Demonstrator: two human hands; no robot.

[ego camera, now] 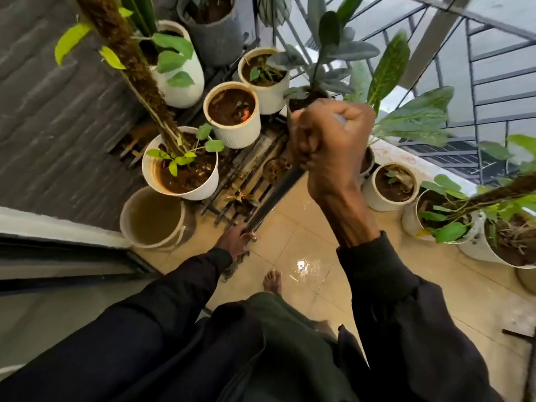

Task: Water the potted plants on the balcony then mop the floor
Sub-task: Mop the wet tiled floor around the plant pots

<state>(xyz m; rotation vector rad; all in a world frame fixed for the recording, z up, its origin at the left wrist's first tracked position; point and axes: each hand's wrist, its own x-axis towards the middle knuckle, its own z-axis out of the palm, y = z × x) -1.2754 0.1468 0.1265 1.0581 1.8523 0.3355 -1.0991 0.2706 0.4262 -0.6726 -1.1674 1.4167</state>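
Since soil in the pots point(244, 135) looks wet, watering seems done; fingers of right hand point(333, 134) and left hand point(234, 239) grip the mop handle point(275, 201), and the shiny floor point(290, 248) seems only partly mopped

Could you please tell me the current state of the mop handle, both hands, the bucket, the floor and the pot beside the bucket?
Mop handle: tilted, held in both hands.
Right hand: grips the handle's upper end.
Left hand: grips the handle lower down.
Bucket: upright, holds murky water.
Floor: wet and glossy.
White pot: upright on the rack, filled with soil.
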